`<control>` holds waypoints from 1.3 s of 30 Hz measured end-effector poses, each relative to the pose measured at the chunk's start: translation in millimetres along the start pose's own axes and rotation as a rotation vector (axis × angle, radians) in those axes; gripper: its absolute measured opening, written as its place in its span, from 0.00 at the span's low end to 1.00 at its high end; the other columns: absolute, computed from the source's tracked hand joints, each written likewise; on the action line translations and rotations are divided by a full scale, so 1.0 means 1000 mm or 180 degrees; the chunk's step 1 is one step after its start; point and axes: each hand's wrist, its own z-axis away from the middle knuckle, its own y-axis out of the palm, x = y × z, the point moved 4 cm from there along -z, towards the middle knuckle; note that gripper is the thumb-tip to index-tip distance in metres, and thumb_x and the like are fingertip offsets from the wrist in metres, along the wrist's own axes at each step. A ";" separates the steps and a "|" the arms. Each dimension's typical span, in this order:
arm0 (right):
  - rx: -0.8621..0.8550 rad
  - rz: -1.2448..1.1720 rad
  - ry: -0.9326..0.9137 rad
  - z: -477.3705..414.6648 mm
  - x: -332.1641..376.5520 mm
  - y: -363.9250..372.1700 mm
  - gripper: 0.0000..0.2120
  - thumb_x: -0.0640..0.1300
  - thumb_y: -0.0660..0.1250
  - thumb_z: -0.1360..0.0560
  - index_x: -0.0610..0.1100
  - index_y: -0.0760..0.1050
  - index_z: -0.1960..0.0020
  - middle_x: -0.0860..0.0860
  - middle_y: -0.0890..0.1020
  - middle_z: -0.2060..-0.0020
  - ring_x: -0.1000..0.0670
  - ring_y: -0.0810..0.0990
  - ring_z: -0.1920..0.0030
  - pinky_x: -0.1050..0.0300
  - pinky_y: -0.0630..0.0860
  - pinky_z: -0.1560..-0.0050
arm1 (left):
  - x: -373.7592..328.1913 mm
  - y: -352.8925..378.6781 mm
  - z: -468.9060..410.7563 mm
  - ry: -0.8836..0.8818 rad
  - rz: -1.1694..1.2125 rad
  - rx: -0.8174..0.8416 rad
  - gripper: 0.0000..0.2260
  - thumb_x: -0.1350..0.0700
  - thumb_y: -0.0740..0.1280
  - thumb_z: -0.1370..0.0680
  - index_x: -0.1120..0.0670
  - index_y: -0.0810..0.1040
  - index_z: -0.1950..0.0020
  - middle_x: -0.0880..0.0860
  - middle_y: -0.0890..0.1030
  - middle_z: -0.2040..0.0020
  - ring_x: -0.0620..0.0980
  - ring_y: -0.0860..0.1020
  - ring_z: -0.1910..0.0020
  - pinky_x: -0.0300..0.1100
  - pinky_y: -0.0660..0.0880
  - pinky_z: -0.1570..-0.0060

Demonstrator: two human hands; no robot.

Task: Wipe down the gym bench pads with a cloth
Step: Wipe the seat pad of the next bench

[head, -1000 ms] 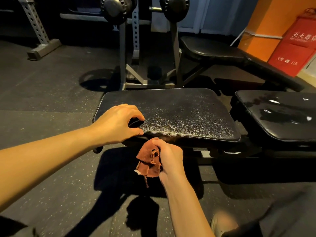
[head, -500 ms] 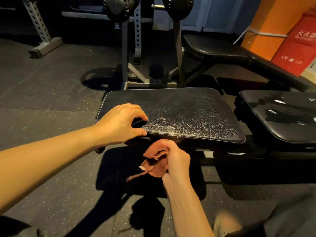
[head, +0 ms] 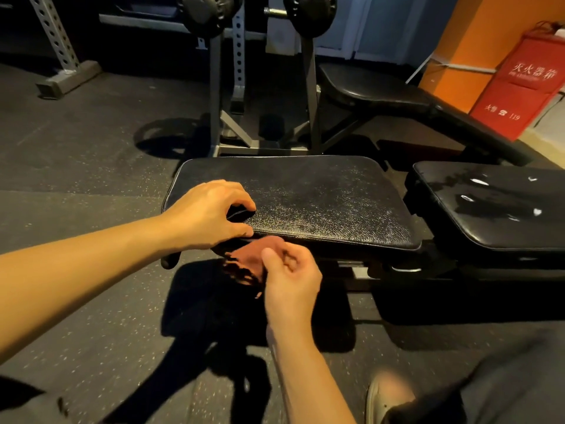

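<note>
Two hands meet at the near-left corner of the bench pad (head: 321, 203). The left hand (head: 211, 215) clasps that corner, with its fingers arched on top and thumb at the edge. The right hand (head: 290, 280) pinches the reddish cloth (head: 246, 263) just below the pad's near edge. Whether cloth touches pad is unclear in the blur.

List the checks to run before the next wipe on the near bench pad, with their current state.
1. Cloth in hand: right hand grips the cloth. Ok.
2. Cloth on top surface: it sits below the near pad top, by the front edge. Not ok.
3. Pad steadied: left hand grips its left corner. Ok.
4. Cloth spread flat: bunched, partly shadowed. Cannot tell.
5. Right pad dry: wet patches show. Not ok.
</note>
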 end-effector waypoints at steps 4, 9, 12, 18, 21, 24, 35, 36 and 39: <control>-0.1369 -0.0026 -0.0245 -0.019 0.009 -0.047 0.05 0.37 0.72 0.24 0.44 0.78 0.51 0.48 0.82 0.58 0.54 0.80 0.60 0.57 0.77 0.56 | 0.001 -0.003 0.003 0.0011 0.0016 0.0088 0.19 0.46 0.74 0.23 0.46 0.80 0.34 0.42 0.79 0.38 0.38 0.71 0.42 0.38 0.67 0.40; 0.0005 0.0523 -0.0856 -0.007 0.029 0.001 0.07 0.35 0.71 0.25 0.43 0.83 0.50 0.59 0.84 0.61 0.62 0.82 0.56 0.66 0.76 0.53 | 0.001 -0.004 0.003 -0.0023 0.0038 0.0109 0.18 0.47 0.74 0.23 0.46 0.80 0.34 0.42 0.79 0.38 0.38 0.71 0.43 0.37 0.68 0.41; -0.0057 0.0853 -0.0741 -0.013 0.024 -0.001 0.05 0.39 0.72 0.26 0.47 0.84 0.51 0.56 0.84 0.59 0.58 0.81 0.56 0.60 0.78 0.51 | 0.005 -0.005 0.004 -0.0070 0.0103 0.0170 0.18 0.47 0.74 0.23 0.45 0.80 0.34 0.41 0.79 0.38 0.37 0.71 0.42 0.38 0.68 0.39; -0.1321 0.0914 -0.1042 -0.037 0.043 -0.055 0.04 0.39 0.70 0.24 0.47 0.80 0.52 0.52 0.82 0.57 0.57 0.78 0.58 0.55 0.76 0.51 | 0.006 -0.007 0.010 -0.0089 0.0077 0.0220 0.18 0.48 0.73 0.22 0.45 0.78 0.33 0.37 0.74 0.41 0.36 0.69 0.40 0.39 0.66 0.35; 0.0286 0.1443 -0.1062 -0.016 0.036 0.014 0.07 0.41 0.69 0.25 0.50 0.84 0.51 0.57 0.84 0.56 0.58 0.80 0.55 0.62 0.76 0.53 | 0.003 -0.010 0.011 -0.0159 0.0132 0.0245 0.16 0.50 0.73 0.22 0.45 0.80 0.34 0.38 0.77 0.41 0.38 0.72 0.41 0.41 0.70 0.35; 0.0703 0.1587 -0.0810 -0.016 0.037 0.032 0.05 0.44 0.72 0.26 0.48 0.86 0.52 0.55 0.84 0.62 0.55 0.80 0.59 0.61 0.74 0.58 | 0.008 -0.022 0.017 -0.0510 0.0363 0.0081 0.14 0.55 0.72 0.21 0.47 0.82 0.36 0.43 0.82 0.39 0.40 0.77 0.41 0.44 0.75 0.35; 0.1645 0.1177 0.0233 -0.035 0.153 0.021 0.06 0.35 0.70 0.27 0.35 0.84 0.51 0.45 0.84 0.65 0.47 0.81 0.65 0.54 0.78 0.65 | -0.049 -0.042 0.032 -0.1332 0.2588 -0.0466 0.10 0.44 0.77 0.27 0.44 0.86 0.48 0.42 0.87 0.54 0.40 0.83 0.50 0.42 0.78 0.44; 0.1782 0.1199 0.0289 -0.030 0.163 0.024 0.08 0.34 0.68 0.26 0.34 0.84 0.50 0.45 0.84 0.66 0.47 0.81 0.67 0.56 0.78 0.68 | -0.053 -0.045 0.035 -0.1421 0.2778 -0.0637 0.11 0.43 0.77 0.27 0.45 0.87 0.48 0.42 0.87 0.54 0.42 0.84 0.50 0.43 0.78 0.43; 0.1906 0.1367 0.0282 -0.026 0.185 0.027 0.08 0.33 0.66 0.23 0.34 0.84 0.51 0.40 0.84 0.63 0.45 0.82 0.64 0.55 0.79 0.68 | -0.064 -0.051 0.037 -0.1588 0.3192 -0.0876 0.14 0.40 0.76 0.28 0.49 0.88 0.51 0.47 0.87 0.56 0.47 0.85 0.51 0.48 0.78 0.42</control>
